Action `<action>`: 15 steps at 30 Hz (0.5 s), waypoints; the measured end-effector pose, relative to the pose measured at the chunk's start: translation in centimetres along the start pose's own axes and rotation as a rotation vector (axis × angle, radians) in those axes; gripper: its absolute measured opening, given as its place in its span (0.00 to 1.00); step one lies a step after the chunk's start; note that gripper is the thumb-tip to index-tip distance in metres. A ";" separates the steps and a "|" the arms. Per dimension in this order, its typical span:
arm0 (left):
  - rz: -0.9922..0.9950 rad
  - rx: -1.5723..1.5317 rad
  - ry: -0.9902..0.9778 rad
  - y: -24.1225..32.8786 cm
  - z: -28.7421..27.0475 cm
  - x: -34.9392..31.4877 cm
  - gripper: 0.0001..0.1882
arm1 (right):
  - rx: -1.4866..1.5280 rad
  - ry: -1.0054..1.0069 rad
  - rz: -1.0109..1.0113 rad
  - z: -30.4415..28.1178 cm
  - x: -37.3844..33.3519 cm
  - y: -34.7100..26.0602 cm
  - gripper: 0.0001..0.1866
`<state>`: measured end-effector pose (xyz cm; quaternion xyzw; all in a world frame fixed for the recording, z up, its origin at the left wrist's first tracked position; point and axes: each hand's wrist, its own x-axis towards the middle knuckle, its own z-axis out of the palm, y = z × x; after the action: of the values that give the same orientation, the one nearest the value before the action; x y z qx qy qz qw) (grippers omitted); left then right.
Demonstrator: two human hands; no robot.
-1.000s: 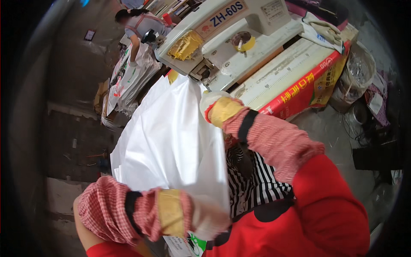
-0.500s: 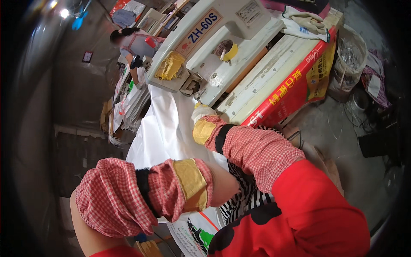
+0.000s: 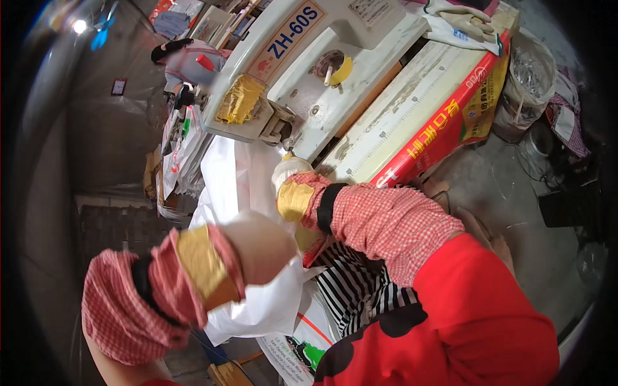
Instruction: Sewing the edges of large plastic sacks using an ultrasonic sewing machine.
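A: In the head view, where is the right hand [image 3: 290, 172] working?

B: It is lying just below the head of a pale machine [image 3: 380, 38], at the right edge of a white sheet [image 3: 222, 164]. Its fingers are hiding from the camera; I cannot tell whether they are gripping or standing apart.

A: And the left hand [image 3: 261, 248]?

B: It is blurring, showing in front of the sheet's lower part. I cannot tell whether it is touching the sheet, nor how its fingers are standing.

A: How is the sheet lying?

B: It is running from under the machine's head down toward the person's lap, its lower end bulging out below the left hand.

A: What is the person wearing?

B: Red checked covers [image 3: 386, 219] are wrapping both forearms, each bearing a black band and a yellow strip. A striped cloth [image 3: 354, 276] is covering the lap, a printed bag [image 3: 315, 320] lying beside it.

A: And around them?

B: A tape roll [image 3: 346, 72] is resting on the machine. A glove [image 3: 460, 22] is lying at the far end of the table [image 3: 386, 122], while a red wrap [image 3: 450, 132] is covering its side. At upper left, a co-worker [image 3: 190, 67] is standing near stacked bags [image 3: 187, 154].
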<state>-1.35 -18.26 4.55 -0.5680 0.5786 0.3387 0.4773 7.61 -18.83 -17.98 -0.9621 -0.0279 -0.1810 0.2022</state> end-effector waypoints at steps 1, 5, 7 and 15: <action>0.009 0.057 0.017 1.7 -0.8 0.0 0.05 | -0.064 0.057 -0.014 1.5 0.0 1.1 0.11; 0.145 -0.122 0.138 3.8 3.2 2.2 0.05 | -0.029 -0.320 -0.188 -9.0 -1.1 1.6 0.12; 0.159 -0.157 0.233 4.9 2.5 4.0 0.05 | 0.551 -0.379 0.259 -10.9 -4.8 2.8 0.14; 0.045 -0.172 0.330 2.3 2.2 7.5 0.06 | 0.284 -0.583 -0.105 -0.4 -7.2 5.6 0.14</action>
<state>-2.49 -18.42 -3.47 -0.6414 0.6305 0.3000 0.3178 1.48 -23.98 -22.38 -0.9328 -0.1591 0.0976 0.3084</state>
